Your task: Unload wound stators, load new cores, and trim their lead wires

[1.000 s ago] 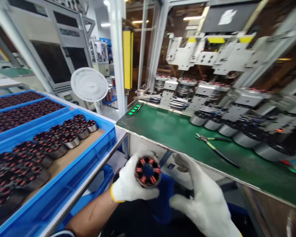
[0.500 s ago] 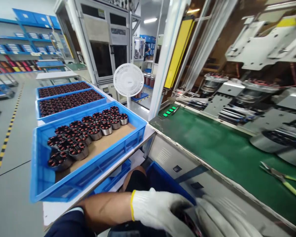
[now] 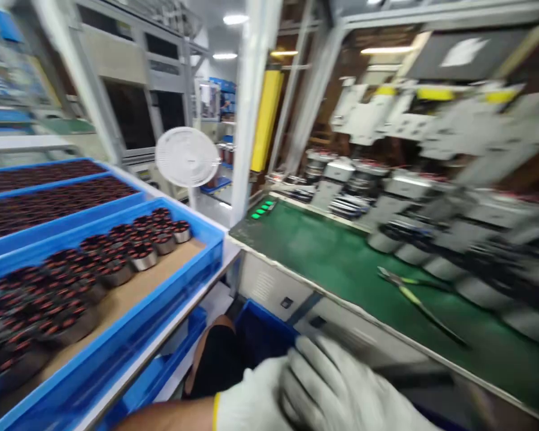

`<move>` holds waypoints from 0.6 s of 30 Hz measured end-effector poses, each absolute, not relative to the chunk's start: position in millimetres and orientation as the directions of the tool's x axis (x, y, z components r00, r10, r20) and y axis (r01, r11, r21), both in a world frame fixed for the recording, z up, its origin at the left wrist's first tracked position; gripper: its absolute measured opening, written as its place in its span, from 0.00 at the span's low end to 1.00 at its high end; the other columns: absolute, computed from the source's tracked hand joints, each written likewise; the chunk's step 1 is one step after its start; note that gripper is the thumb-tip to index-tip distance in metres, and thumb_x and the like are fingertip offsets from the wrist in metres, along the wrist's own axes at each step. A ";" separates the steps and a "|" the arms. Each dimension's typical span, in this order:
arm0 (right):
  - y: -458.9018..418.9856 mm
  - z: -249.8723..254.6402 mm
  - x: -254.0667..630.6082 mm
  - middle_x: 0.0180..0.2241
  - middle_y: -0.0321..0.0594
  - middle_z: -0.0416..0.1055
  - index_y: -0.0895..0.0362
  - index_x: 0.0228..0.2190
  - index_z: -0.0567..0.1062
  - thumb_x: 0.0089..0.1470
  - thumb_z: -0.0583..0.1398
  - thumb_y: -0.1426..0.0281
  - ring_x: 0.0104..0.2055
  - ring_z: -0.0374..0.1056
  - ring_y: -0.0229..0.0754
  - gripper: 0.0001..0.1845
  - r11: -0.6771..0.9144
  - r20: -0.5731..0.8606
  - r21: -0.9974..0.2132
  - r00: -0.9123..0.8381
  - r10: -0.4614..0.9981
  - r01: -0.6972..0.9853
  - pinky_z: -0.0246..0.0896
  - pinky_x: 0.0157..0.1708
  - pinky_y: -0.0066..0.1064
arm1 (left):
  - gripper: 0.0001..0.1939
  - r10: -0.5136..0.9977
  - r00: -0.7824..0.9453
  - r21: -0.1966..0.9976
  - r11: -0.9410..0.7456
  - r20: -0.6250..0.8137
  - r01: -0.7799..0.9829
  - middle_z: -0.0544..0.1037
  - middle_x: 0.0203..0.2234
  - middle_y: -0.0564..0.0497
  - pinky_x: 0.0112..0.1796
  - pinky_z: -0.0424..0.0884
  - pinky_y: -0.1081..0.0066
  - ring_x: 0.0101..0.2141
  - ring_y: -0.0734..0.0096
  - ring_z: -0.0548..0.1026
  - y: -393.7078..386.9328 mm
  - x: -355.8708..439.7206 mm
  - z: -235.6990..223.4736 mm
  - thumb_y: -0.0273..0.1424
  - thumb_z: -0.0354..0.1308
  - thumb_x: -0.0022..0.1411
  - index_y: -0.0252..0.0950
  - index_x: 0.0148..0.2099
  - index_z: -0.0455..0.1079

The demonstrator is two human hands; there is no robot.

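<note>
Both my hands wear white knit gloves and sit together at the bottom edge, blurred by motion. My left hand (image 3: 247,404) lies low, its fingers covered by my right hand (image 3: 341,389), whose fingers curve over it. Whatever lies between them is hidden. To their left a blue tray (image 3: 184,278) on a white table holds several wound stators (image 3: 130,251) with copper coils on a cardboard sheet.
Two more blue trays (image 3: 49,206) of stators lie further left. A white fan (image 3: 187,157) stands behind them. To the right, a green-topped bench (image 3: 323,251) carries yellow-handled pliers (image 3: 415,296) and a row of stators (image 3: 386,239) before a grey machine. A dark blue bin (image 3: 263,332) sits under my hands.
The view swung left and back to the bench. The stator seen in my left hand a second ago is out of sight; my right hand has moved over the left.
</note>
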State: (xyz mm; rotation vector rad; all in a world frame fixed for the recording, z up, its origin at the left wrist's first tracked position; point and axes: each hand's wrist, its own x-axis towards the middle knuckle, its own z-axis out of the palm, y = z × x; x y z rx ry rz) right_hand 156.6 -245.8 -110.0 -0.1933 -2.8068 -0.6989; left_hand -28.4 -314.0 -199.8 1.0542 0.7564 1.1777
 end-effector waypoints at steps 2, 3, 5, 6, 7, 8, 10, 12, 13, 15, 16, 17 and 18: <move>-221.5 -81.9 167.6 0.56 0.38 0.65 0.48 0.56 0.65 0.51 0.58 0.68 0.58 0.60 0.50 0.29 0.876 0.318 0.316 -0.911 0.264 0.364 0.58 0.56 0.44 | 0.35 0.945 0.324 0.918 0.093 0.041 -0.386 0.79 0.39 0.54 0.36 0.73 0.55 0.42 0.47 0.76 -312.0 -32.0 -201.1 0.34 0.64 0.40 0.58 0.54 0.67; -204.1 -70.3 178.7 0.58 0.44 0.62 0.54 0.58 0.62 0.50 0.60 0.63 0.59 0.57 0.53 0.33 0.819 0.388 0.247 -0.827 0.406 0.518 0.54 0.58 0.46 | 0.34 0.934 0.357 0.914 0.123 0.025 -0.386 0.79 0.37 0.54 0.35 0.73 0.54 0.40 0.47 0.77 -309.9 -34.3 -201.9 0.32 0.64 0.40 0.59 0.52 0.68; -165.8 -54.6 211.0 0.57 0.50 0.62 0.59 0.60 0.58 0.48 0.63 0.59 0.58 0.59 0.54 0.41 0.590 0.437 0.120 -0.576 0.690 0.798 0.57 0.55 0.44 | 0.30 0.921 0.389 0.893 0.204 -0.036 -0.401 0.80 0.36 0.53 0.34 0.72 0.53 0.37 0.48 0.77 -305.9 -38.6 -202.4 0.29 0.64 0.40 0.56 0.49 0.72; -147.9 -51.5 229.9 0.55 0.51 0.64 0.60 0.59 0.59 0.47 0.64 0.57 0.55 0.61 0.54 0.42 0.483 0.402 0.093 -0.477 0.782 0.871 0.59 0.53 0.44 | 0.27 0.920 0.385 0.873 0.250 -0.079 -0.419 0.80 0.36 0.51 0.35 0.72 0.54 0.37 0.48 0.77 -304.7 -40.1 -201.6 0.28 0.64 0.40 0.52 0.46 0.74; -132.3 -51.9 248.3 0.54 0.53 0.65 0.61 0.58 0.61 0.48 0.64 0.56 0.54 0.63 0.55 0.41 0.397 0.355 0.093 -0.403 0.844 0.913 0.61 0.51 0.43 | 0.25 0.919 0.375 0.846 0.293 -0.121 -0.446 0.80 0.37 0.48 0.35 0.71 0.56 0.37 0.50 0.77 -304.5 -41.2 -199.9 0.28 0.65 0.40 0.48 0.45 0.75; -119.8 -55.4 265.1 0.54 0.54 0.65 0.62 0.58 0.61 0.49 0.63 0.55 0.53 0.63 0.56 0.40 0.344 0.308 0.104 -0.359 0.881 0.933 0.61 0.51 0.43 | 0.23 0.919 0.361 0.814 0.328 -0.158 -0.479 0.79 0.38 0.46 0.35 0.71 0.57 0.37 0.51 0.77 -305.0 -41.7 -197.6 0.28 0.65 0.40 0.44 0.43 0.76; -105.3 -69.4 290.8 0.55 0.56 0.63 0.63 0.57 0.62 0.52 0.60 0.53 0.54 0.62 0.57 0.38 0.299 0.225 0.139 -0.324 0.919 0.944 0.59 0.52 0.42 | 0.22 0.921 0.340 0.756 0.359 -0.190 -0.547 0.79 0.39 0.44 0.36 0.71 0.60 0.37 0.53 0.77 -307.3 -41.4 -191.9 0.29 0.65 0.41 0.40 0.43 0.76; -104.6 -86.9 305.7 0.56 0.56 0.61 0.64 0.57 0.63 0.55 0.56 0.52 0.57 0.59 0.57 0.36 0.311 0.182 0.181 -0.343 0.922 0.933 0.56 0.54 0.42 | 0.23 0.928 0.322 0.728 0.351 -0.187 -0.589 0.78 0.39 0.43 0.36 0.70 0.62 0.37 0.54 0.77 -309.1 -39.8 -186.9 0.30 0.64 0.41 0.37 0.44 0.76; -108.7 -94.9 310.1 0.57 0.56 0.61 0.64 0.56 0.64 0.57 0.54 0.51 0.57 0.58 0.57 0.35 0.326 0.177 0.204 -0.362 0.915 0.923 0.55 0.55 0.43 | 0.23 0.931 0.314 0.724 0.347 -0.187 -0.597 0.78 0.38 0.42 0.36 0.70 0.63 0.37 0.54 0.77 -309.3 -38.9 -185.3 0.30 0.64 0.41 0.36 0.44 0.76; -122.8 -107.5 315.3 0.56 0.56 0.61 0.65 0.56 0.64 0.58 0.52 0.52 0.57 0.57 0.57 0.34 0.363 0.185 0.250 -0.412 0.892 0.898 0.53 0.56 0.45 | 0.23 0.934 0.303 0.723 0.340 -0.187 -0.601 0.78 0.37 0.42 0.35 0.70 0.64 0.35 0.55 0.77 -308.5 -37.2 -184.6 0.29 0.63 0.41 0.34 0.44 0.75; -131.6 -111.8 316.7 0.56 0.56 0.61 0.65 0.56 0.64 0.58 0.52 0.52 0.57 0.57 0.58 0.35 0.380 0.197 0.269 -0.437 0.878 0.885 0.52 0.56 0.46 | 0.23 0.935 0.301 0.722 0.339 -0.188 -0.603 0.78 0.37 0.41 0.34 0.70 0.65 0.35 0.55 0.76 -307.7 -36.4 -185.6 0.28 0.62 0.40 0.33 0.43 0.75; -140.8 -114.9 317.6 0.56 0.56 0.61 0.64 0.56 0.64 0.56 0.54 0.52 0.57 0.57 0.59 0.35 0.393 0.208 0.283 -0.457 0.865 0.875 0.52 0.56 0.46 | 0.23 0.935 0.300 0.718 0.341 -0.191 -0.606 0.78 0.37 0.41 0.32 0.70 0.65 0.34 0.55 0.76 -307.0 -35.6 -187.0 0.28 0.62 0.40 0.32 0.43 0.75; -150.0 -116.9 318.1 0.56 0.56 0.61 0.64 0.56 0.64 0.53 0.56 0.52 0.56 0.57 0.60 0.37 0.402 0.220 0.290 -0.469 0.855 0.869 0.52 0.55 0.47 | 0.23 0.935 0.298 0.713 0.341 -0.192 -0.612 0.78 0.36 0.41 0.31 0.70 0.66 0.33 0.56 0.76 -306.4 -34.6 -188.6 0.27 0.61 0.40 0.32 0.43 0.74</move>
